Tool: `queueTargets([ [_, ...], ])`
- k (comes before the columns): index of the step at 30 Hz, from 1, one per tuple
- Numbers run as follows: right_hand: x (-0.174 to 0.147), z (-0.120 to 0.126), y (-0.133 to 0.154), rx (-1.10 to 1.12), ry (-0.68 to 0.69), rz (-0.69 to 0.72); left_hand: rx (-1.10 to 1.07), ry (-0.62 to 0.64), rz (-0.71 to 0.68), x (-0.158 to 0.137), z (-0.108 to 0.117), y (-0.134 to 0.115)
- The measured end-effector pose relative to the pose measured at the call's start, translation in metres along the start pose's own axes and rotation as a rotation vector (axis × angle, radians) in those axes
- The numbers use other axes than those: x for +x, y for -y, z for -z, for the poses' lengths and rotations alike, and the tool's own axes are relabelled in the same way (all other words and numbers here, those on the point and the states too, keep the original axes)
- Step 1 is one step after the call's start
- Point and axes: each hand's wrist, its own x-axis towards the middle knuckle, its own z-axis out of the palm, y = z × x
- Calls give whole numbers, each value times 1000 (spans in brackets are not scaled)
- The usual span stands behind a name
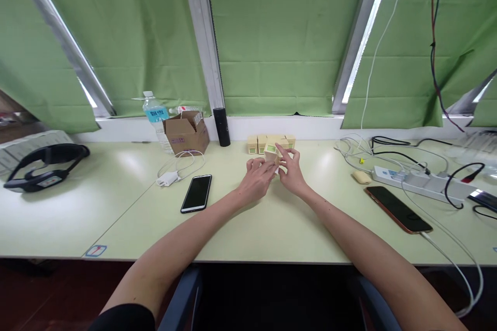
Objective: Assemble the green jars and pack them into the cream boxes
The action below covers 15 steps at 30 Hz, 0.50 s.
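Note:
Both hands meet at a small beige box point(272, 151) with a green-and-white label on its top face, held in front of a row of similar boxes point(252, 145). My left hand point(258, 177) has its fingers closed on the box's lower near side. From the right, my right hand point(291, 171) grips the same box, with one finger reaching up to its top edge. A small bit of white point(277, 170) shows between the two hands; what it is I cannot make out. The box hides part of the row behind it.
Left of my hands lie a phone point(196, 194) and a white charger point(168, 179) with its cable. An open cardboard box point(187, 134), a water bottle point(156, 119) and a black cylinder point(221, 127) stand behind. To the right are another phone point(398, 209) and a power strip point(417, 186) with cables.

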Motion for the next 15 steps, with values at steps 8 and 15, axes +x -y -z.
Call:
queueTargets([
  [8, 2, 5, -2, 160, -46, -17, -82, -51, -28, -3, 7, 0],
  [15, 1, 5, 2, 248, 3, 4, -315, -291, 167, -2, 8, 20],
])
